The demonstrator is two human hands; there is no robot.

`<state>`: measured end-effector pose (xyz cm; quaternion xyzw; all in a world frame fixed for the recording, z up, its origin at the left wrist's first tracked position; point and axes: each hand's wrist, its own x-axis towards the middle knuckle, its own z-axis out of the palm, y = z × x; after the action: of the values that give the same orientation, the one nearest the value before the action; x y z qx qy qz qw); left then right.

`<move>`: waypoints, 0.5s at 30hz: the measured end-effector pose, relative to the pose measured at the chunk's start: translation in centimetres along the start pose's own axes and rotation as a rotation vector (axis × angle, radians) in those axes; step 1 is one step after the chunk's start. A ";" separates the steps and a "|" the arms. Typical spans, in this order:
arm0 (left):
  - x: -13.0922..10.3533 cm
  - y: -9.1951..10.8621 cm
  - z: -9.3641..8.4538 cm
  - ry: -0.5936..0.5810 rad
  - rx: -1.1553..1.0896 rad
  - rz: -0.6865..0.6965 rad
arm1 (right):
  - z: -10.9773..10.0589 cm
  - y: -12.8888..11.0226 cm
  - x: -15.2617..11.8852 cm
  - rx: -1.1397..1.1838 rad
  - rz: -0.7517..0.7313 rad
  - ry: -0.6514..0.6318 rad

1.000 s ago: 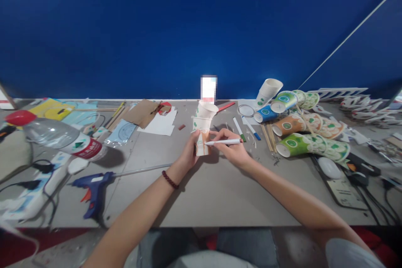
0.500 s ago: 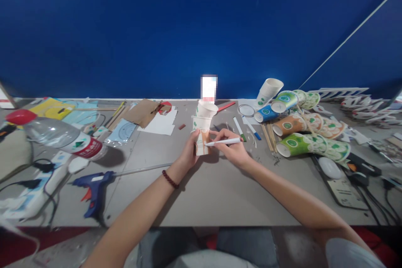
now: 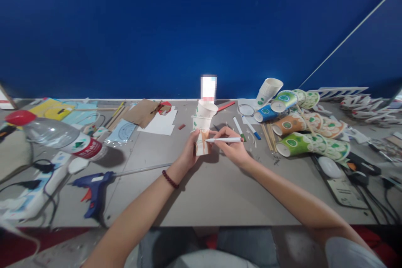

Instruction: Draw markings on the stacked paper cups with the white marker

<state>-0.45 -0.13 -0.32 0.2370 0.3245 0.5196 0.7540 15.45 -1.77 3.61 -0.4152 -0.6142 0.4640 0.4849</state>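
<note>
A column of joined paper cups stands before me; its lowest paper cup (image 3: 203, 147) carries brown-orange colouring on white. My left hand (image 3: 190, 144) wraps around that cup from the left side. Between the fingers of my right hand (image 3: 230, 144) is a white marker (image 3: 226, 140) with a red end, and its tip meets or nearly meets the coloured patch. White paper cups with green marks (image 3: 202, 122) rise above the held one. Behind their top is a blurred white rectangle (image 3: 209, 88).
On the left are a water bottle (image 3: 63, 136), a blue glue gun (image 3: 96, 190) and a power strip (image 3: 37, 188). Cardboard (image 3: 143, 112) and white paper (image 3: 157, 124) lie beyond. Coloured cup assemblies (image 3: 309, 123), a cup stack (image 3: 269, 91) and two markers (image 3: 239, 129) occupy the right.
The marker tip has moved slightly up the cup's coloured side, and the marker now lies more level. My left hand and the cups have stayed in place.
</note>
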 end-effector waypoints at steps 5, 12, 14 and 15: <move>0.0 0.0 0.0 -0.002 0.002 -0.011 | 0.0 -0.1 0.1 0.035 0.002 -0.026; 0.0 0.0 0.0 0.016 0.009 -0.003 | 0.0 0.2 0.0 0.015 -0.004 -0.009; 0.0 0.0 0.0 0.019 0.012 -0.005 | -0.1 0.1 0.0 0.013 -0.003 0.000; 0.0 0.0 0.0 0.018 0.012 0.001 | -0.1 0.1 0.0 0.014 -0.002 -0.002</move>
<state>-0.47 -0.16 -0.36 0.2370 0.3342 0.5200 0.7495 15.52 -1.71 3.56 -0.4107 -0.6117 0.4682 0.4878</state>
